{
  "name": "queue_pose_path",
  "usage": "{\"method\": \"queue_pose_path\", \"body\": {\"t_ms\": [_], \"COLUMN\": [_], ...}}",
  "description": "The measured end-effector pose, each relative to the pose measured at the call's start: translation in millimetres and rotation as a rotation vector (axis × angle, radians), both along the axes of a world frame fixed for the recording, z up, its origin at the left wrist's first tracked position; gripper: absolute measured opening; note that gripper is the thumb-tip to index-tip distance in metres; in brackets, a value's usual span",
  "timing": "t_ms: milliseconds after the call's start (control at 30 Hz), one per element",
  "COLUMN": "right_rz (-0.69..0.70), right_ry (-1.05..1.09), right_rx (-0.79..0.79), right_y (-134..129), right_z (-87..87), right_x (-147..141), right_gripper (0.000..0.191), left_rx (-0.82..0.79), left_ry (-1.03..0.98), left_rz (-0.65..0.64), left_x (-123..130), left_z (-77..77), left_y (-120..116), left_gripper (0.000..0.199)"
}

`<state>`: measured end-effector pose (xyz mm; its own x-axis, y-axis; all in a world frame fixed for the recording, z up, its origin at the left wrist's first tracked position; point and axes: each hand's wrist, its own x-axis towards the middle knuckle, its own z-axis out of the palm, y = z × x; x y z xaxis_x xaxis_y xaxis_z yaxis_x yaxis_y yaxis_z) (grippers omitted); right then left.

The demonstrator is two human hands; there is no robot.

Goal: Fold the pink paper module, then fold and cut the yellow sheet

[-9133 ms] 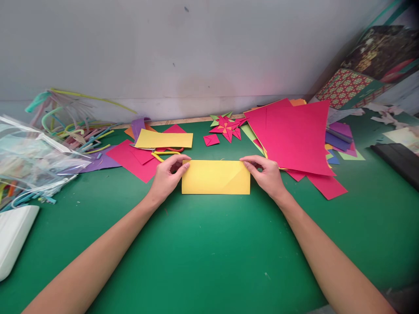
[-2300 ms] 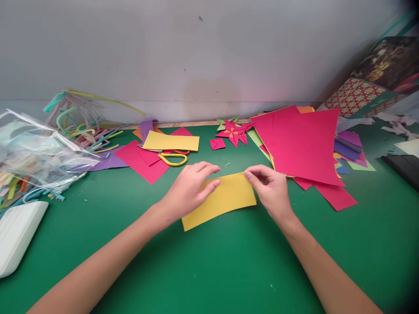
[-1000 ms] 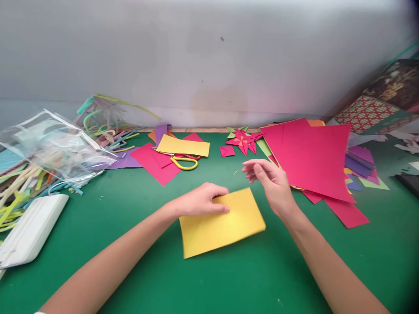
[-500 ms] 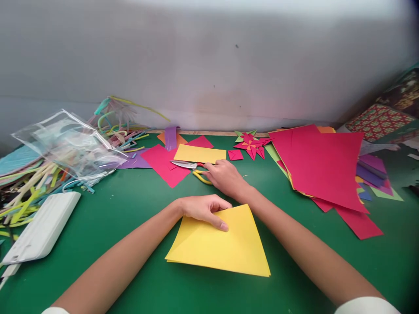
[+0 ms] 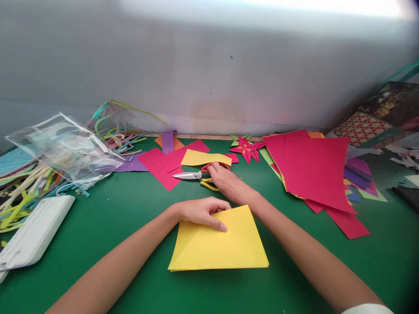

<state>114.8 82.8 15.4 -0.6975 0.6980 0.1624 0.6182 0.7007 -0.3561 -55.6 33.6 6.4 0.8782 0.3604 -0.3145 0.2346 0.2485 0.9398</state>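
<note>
My left hand [image 5: 204, 212] holds a folded yellow paper [image 5: 219, 246] near the front, thumb on top and the other fingers partly hidden behind it. Farther back, my right hand [image 5: 229, 181] has its fingers on the handles of the scissors [image 5: 193, 175], one handle red and the other yellow. The closed blades point left, over the edge of a red sheet [image 5: 157, 168]. Just behind the scissors lies a yellow strip [image 5: 203, 158], slightly curved, which partly covers a small red paper piece [image 5: 234, 158].
Red sheets [image 5: 314, 170] are piled at the right, with a red paper star [image 5: 247, 149] beside them. At the left are a clear plastic bag [image 5: 68, 144], colourful strips and a white device [image 5: 39, 231]. A wall rises behind the green table [image 5: 131, 279].
The scissors have shifted slightly toward me, with my right fingers on the handles. The yellow strip has moved right, partly over the small red piece. The view has turned slightly.
</note>
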Motion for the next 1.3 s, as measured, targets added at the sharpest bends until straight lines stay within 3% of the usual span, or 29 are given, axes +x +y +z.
{"method": "queue_pose_path", "body": {"t_ms": [167, 300, 367, 433, 567, 667, 1033, 1100, 1200, 1233, 1300], "right_rz": [-0.165, -0.301, -0.429, -0.460, -0.493, -0.491, -0.556, -0.611, -0.628, -0.595, -0.490], "right_ry": [0.435, 0.829, 0.946, 1.021, 1.057, 0.961, 0.923, 0.986, 1.083, 1.106, 1.142], "right_rx": [-0.204, -0.634, -0.761, -0.846, -0.795, -0.868, -0.829, -0.787, -0.809, -0.841, -0.921], "right_y": [5.5, -2.1, -13.2, -26.6, -52.6, -66.4, -73.2, -74.1, -76.7, -78.3, -82.7], "right_z": [-0.6, 3.9, 6.6, 7.5, 4.0, 0.7, -2.9, -4.4, -3.2, -1.8, 2.3], "right_x": [19.9, 37.4, 46.1, 55.8, 77.4, 88.0, 75.6, 78.1, 81.4, 81.2, 78.2], "right_gripper": [0.034, 0.043, 0.043, 0.044, 0.044, 0.045, 0.051, 0.051, 0.049, 0.047, 0.043], "left_rx": [0.004, -0.011, 0.024, 0.094, 0.322, 0.442, 0.798, 0.947, 1.356, 1.503, 1.747], "left_ry": [0.002, 0.020, 0.037, 0.069, 0.206, 0.273, 0.341, 0.365, 0.333, 0.305, 0.254], "left_rz": [0.016, 0.028, 0.013, 0.007, 0.110, 0.231, 0.435, 0.621, 1.027, 1.096, 1.034], "left_x": [1.3, 1.7, 1.6, 0.2, -7.9, -14.7, -0.6, 1.3, 1.0, 1.5, 5.2], "left_z": [0.2, -0.7, 2.1, 8.2, 24.8, 33.1, 44.9, 47.8, 53.8, 55.1, 55.1], "left_y": [-0.4, 0.3, 0.7, 1.8, 7.9, 14.8, 19.0, 17.8, 9.4, 4.1, -9.9], "left_gripper": [0.036, 0.037, 0.040, 0.042, 0.038, 0.034, 0.031, 0.024, 0.012, 0.008, 0.009]}}
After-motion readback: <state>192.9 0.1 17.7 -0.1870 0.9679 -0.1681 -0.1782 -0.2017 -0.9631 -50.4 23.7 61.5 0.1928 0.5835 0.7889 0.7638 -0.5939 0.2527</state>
